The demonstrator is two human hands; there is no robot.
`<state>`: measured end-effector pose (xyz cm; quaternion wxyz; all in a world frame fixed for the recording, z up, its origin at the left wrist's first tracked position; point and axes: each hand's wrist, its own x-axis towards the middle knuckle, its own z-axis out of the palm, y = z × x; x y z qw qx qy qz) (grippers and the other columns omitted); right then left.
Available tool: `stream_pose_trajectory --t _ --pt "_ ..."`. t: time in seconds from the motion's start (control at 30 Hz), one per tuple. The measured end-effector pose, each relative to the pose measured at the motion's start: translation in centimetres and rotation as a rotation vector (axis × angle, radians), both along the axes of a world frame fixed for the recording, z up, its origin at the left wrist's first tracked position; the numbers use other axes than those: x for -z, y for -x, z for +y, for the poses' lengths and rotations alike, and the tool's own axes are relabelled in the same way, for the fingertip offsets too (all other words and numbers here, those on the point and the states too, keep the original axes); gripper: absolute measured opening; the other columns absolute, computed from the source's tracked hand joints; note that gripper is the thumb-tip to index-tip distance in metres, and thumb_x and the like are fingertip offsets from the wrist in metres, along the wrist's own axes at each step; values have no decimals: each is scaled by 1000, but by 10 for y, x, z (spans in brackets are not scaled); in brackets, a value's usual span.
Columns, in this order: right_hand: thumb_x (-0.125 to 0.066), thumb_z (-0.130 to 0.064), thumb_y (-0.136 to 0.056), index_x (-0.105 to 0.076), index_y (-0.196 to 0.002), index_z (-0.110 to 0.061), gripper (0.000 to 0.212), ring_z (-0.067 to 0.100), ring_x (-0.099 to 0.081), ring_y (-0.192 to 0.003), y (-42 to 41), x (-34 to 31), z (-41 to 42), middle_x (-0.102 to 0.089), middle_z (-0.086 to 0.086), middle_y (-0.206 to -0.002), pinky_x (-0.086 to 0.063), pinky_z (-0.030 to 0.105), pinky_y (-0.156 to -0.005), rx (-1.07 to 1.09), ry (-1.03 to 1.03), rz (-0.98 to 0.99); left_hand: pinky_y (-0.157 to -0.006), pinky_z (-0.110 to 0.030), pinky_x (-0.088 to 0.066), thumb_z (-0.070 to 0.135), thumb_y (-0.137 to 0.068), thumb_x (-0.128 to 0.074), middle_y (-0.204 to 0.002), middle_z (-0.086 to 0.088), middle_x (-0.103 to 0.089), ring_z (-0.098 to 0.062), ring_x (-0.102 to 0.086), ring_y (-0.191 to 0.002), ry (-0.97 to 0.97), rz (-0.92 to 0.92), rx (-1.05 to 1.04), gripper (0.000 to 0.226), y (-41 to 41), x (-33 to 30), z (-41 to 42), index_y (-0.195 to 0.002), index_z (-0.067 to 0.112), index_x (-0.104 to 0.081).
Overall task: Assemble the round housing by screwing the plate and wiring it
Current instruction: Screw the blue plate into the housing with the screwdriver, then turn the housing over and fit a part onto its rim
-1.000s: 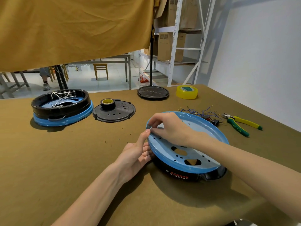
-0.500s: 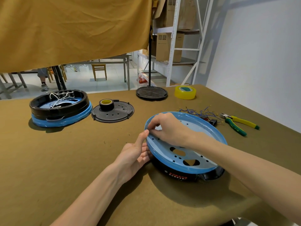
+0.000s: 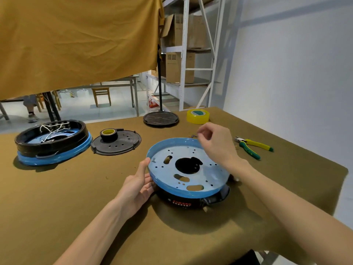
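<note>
- A surface (image 3: 57, 197) draped in olive-brown cloth fills the lower view; behind it hangs a mustard cloth (image 3: 76, 41), with a white shelf rack (image 3: 184, 54) holding cardboard boxes and a pale wall to the right.
- The round housing (image 3: 191, 202), black with red lettering on its side, sits near the middle of the surface, with the blue plate (image 3: 208, 175) lying on top, its large centre hole dark.
- The left hand (image 3: 137, 186) cups the plate's left rim, thumb up against the edge, fingers spread under it.
- The right hand (image 3: 215, 142) hovers above the plate's far rim, fingers curled with thumb and forefinger drawn together; whether they pinch anything is too small to tell.
- At far left stands a second housing (image 3: 51, 142) with white wires inside.
- Just beside it lies a black disc (image 3: 122, 145) carrying a roll of black tape (image 3: 108, 134).
- Further back sit a dark round stand base (image 3: 161, 118) and a yellow tape roll (image 3: 198, 116).
- Yellow-and-green pliers (image 3: 252, 146) lie to the right.
</note>
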<state>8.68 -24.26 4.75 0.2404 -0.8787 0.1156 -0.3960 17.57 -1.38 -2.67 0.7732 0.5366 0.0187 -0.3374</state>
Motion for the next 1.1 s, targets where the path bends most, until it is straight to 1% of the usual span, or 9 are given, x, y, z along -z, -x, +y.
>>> stream_pose_trajectory --t 0.17,0.27,0.4,0.53,0.6,0.7,0.87,1.0,1.1 --pt "-47 -23 -104 -59 -110 -12 18 27 -63 -92 28 32 -46 -64 8 -103 -52 39 -72 360 -103 403 -90 -40 -58 51 -89 -70 -113 -18 -72 -28 -70 -109 -52 -36 -49 49 -1 -2 3 -105 6 -60" --pt "-34 -24 -108 -57 -111 -5 30 36 -61 -105 35 32 -54 -63 18 -113 -52 44 -84 344 -114 558 -76 -36 -58 52 -91 -67 -106 -14 -71 -26 -70 -103 -85 -102 -55 45 1 -3 4 -100 9 -60" --pt "-51 -32 -98 -52 -112 -13 23 26 -61 -90 45 31 -54 -61 12 -111 -46 35 -65 316 -167 704 -75 -37 -58 53 -88 -70 -110 -18 -71 -27 -70 -105 -81 -70 -101 49 -8 -4 13 -103 8 -60" --pt "-62 -37 -96 -51 -110 -16 28 20 -62 -86 44 44 -45 -61 4 -100 -52 34 -69 311 -113 911 -76 -39 -60 53 -87 -72 -114 -20 -70 -29 -70 -107 -62 -29 -85 52 -15 -2 16 -107 6 -59" --pt "-58 -31 -100 -54 -101 -14 17 22 -62 -84 43 40 -42 -61 6 -97 -50 34 -65 356 -94 805 -71 -38 -60 53 -87 -72 -112 -20 -72 -28 -71 -105 -58 -27 -65 52 -16 -2 16 -107 6 -59" --pt "-58 -28 -101 -62 -105 -8 21 25 -61 -87 40 24 -41 -63 11 -103 -50 35 -67 355 -143 393 -59 -33 -61 53 -88 -71 -102 -18 -75 -26 -74 -96 -54 -33 -56 51 -17 -1 17 -102 6 -59" --pt "-76 -26 -91 -59 -104 -19 22 7 -59 -81 30 -12 -14 -61 -6 -94 -44 12 -57 121 -289 -75 -57 -32 -62 51 -82 -76 -88 -17 -78 -26 -78 -82 -63 -37 24 57 -20 -3 19 -106 3 -56" --pt "-80 -28 -87 -63 -99 -15 25 26 -66 -86 8 -35 14 -67 8 -94 -61 42 -76 -82 -544 -259 -60 -33 -63 55 -63 -84 -93 -19 -78 -27 -78 -86 -116 -62 116 75 -24 -5 19 -107 1 -55" --pt "-73 -30 -95 -58 -100 -23 17 25 -72 -86 -15 -49 40 -66 3 -93 -62 50 -79 -235 -621 -298 -71 -36 -64 55 -62 -86 -103 -23 -76 -31 -77 -94 -94 -20 146 82 -26 -4 22 -111 -2 -54"
